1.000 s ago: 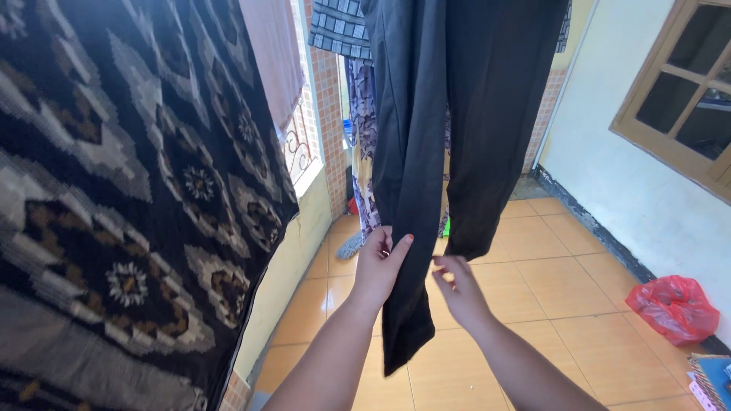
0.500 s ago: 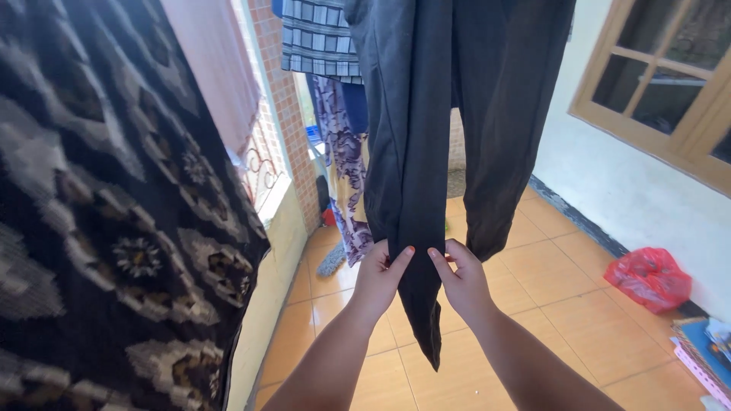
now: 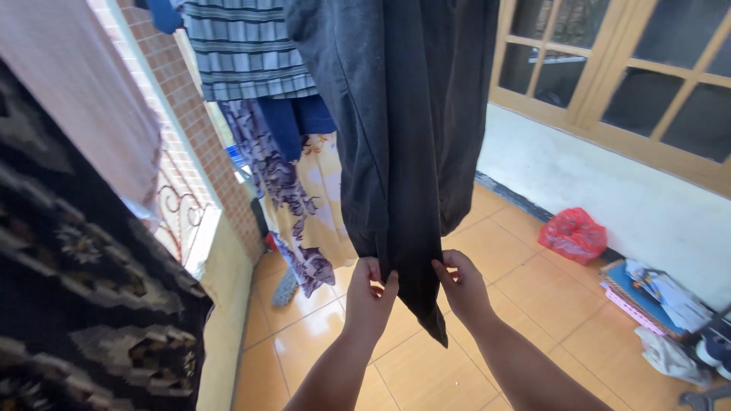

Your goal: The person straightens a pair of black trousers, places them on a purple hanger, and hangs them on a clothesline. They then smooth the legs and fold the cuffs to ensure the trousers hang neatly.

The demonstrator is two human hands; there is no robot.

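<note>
Both forearms rise from the bottom edge toward the centre, wrists bent slightly back, palms facing away; the left hand (image 3: pixel 369 293) pinches the left edge of the black trouser leg (image 3: pixel 403 175) near its hem, thumb in front and fingers curled behind the cloth; the right hand (image 3: pixel 461 285), at 3 o'clock from the left, grips the opposite edge of the same leg, fingers folded round it; both are closed on fabric, the two well apart with the leg between them. The trousers hang from above, filling the upper middle, the hem point drooping at 6 o'clock below the hands. At 11 o'clock hangs a striped garment (image 3: pixel 244 46); a red plastic bag (image 3: pixel 572 234) lies on the orange tiled floor (image 3: pixel 502 266) at 3 o'clock.
</note>
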